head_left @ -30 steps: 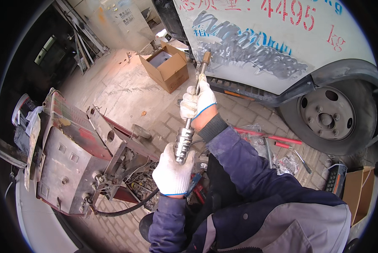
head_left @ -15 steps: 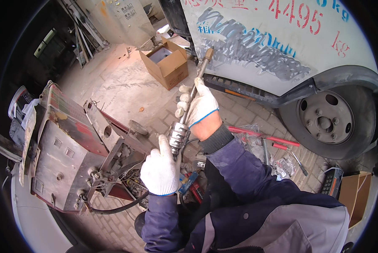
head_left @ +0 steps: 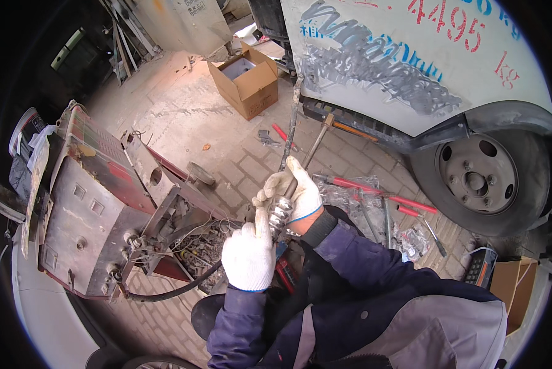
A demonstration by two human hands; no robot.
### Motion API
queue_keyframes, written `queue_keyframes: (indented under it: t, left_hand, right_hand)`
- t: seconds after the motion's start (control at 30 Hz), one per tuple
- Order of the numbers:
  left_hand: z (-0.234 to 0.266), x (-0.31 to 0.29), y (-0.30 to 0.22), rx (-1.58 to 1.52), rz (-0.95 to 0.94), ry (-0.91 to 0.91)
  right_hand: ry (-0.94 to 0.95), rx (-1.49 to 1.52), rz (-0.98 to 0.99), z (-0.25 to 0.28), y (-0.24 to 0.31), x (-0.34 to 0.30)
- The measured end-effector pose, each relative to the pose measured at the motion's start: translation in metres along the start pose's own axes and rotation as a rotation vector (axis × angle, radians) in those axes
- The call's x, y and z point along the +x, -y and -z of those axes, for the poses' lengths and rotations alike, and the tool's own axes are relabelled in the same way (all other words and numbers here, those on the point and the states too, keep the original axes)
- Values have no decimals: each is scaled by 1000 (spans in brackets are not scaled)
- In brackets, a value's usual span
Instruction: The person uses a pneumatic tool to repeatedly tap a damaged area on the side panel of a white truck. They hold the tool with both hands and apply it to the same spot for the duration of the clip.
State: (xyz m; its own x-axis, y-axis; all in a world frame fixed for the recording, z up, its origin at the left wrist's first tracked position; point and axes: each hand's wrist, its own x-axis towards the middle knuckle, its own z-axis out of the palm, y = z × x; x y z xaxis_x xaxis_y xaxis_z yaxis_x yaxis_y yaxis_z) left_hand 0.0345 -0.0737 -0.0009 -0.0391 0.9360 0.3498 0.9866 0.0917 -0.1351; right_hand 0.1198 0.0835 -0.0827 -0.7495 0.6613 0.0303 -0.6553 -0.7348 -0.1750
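My right hand (head_left: 303,200), in a white glove, is closed around the rod of what looks like a slide hammer (head_left: 315,146). Its brownish block-shaped tip points away from me, up and to the right. The tool's shiny ribbed cylinder (head_left: 280,210) lies between my two hands, partly covered. My left hand (head_left: 249,257), gloved too, is closed at the cylinder's near end, its index finger lying along the side. A second, darker rod (head_left: 292,129) runs up from behind my right fingers toward the truck; its lower end is hidden.
To the left stands a worn metal machine (head_left: 97,227) with a black cable (head_left: 171,296). A cardboard box (head_left: 260,101) sits beyond my hands. At right are a truck wheel (head_left: 476,178), red-handled tools (head_left: 405,203), plastic wrapping (head_left: 414,241) and a second box (head_left: 515,286).
My right hand has moved down along the tool toward the ribbed cylinder and my left hand. The tool's tip has swung right and lower, and the darker rod now shows separately.
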Motion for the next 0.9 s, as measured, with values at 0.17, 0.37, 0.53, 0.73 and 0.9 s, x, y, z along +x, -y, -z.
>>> queue_keyframes:
  t: [0.17,0.37,0.53,0.73,0.9]
  left_hand:
    - [-46,-12,11,-567,54,240]
    - [-153,-31,46,-513,218,672]
    - [-249,-46,24,-207,135,960]
    - [-307,-74,5,6,-122,947]
    - [-306,-91,5,123,-124,849]
  right_hand:
    - [-348,194,-99,82,-7,-40]
    - [-532,160,166,145,33,-60]
    - [-473,205,184,139,44,-66]
    - [-515,167,175,130,40,-64]
    - [-590,166,113,134,30,-52]
